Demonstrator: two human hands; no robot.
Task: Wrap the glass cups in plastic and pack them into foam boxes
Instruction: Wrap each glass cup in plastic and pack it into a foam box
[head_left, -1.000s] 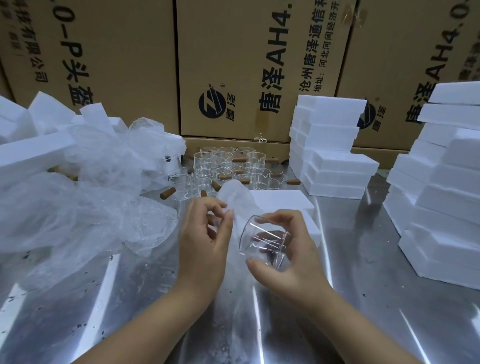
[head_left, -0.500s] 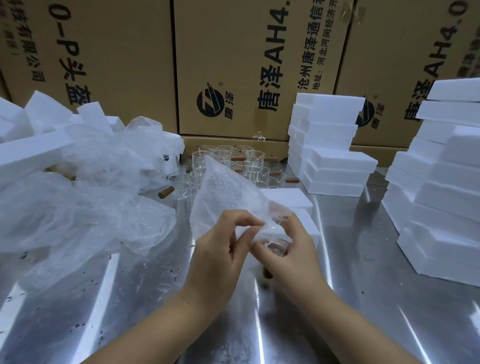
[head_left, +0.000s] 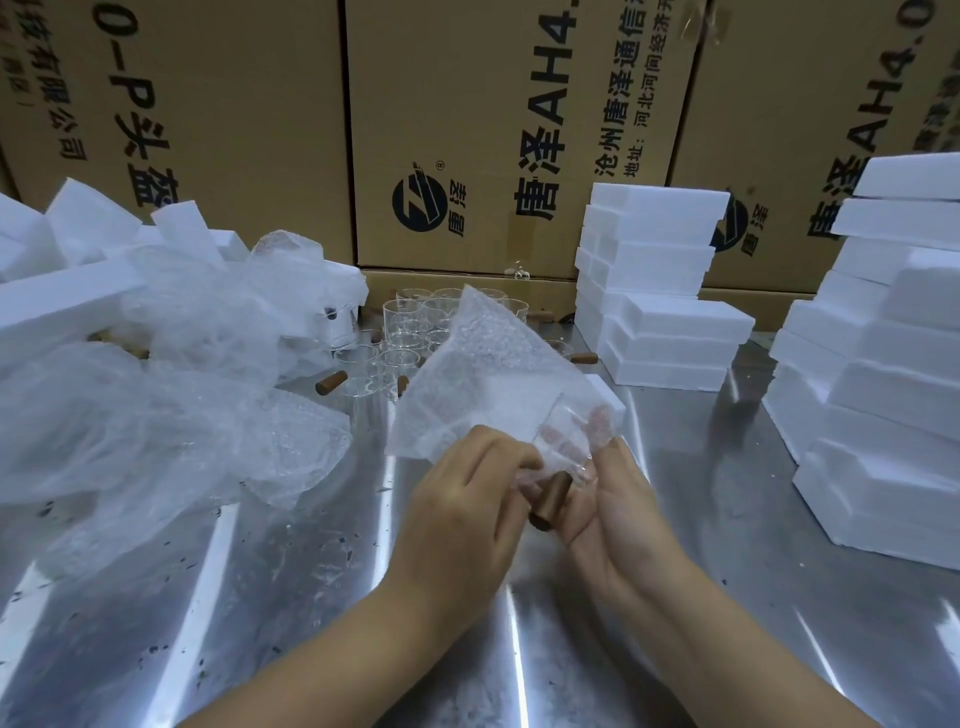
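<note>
A clear glass cup (head_left: 563, 441) with a brown wooden handle (head_left: 550, 501) lies on its side between my hands, above the steel table. A bubble-wrap sheet (head_left: 483, 379) stands up behind and over the cup. My left hand (head_left: 462, 499) pinches the sheet's lower edge against the cup. My right hand (head_left: 613, 499) cradles the cup from the right, its fingertips showing through the plastic. More bare glass cups (head_left: 415, 332) stand grouped at the back of the table. An open foam box (head_left: 605, 395) lies just behind the sheet, mostly hidden.
A heap of bubble wrap (head_left: 156, 405) and loose foam pieces (head_left: 62, 306) fills the left side. Stacks of white foam boxes stand at back centre (head_left: 660, 291) and along the right (head_left: 883, 364). Cardboard cartons (head_left: 493, 130) wall the back. Brown handles (head_left: 331, 383) lie loose.
My left hand has lifted the bubble-wrap sheet up behind the cup and come together with my right hand. The cup, bare a second ago, now lies against the sheet, handle pointing down.
</note>
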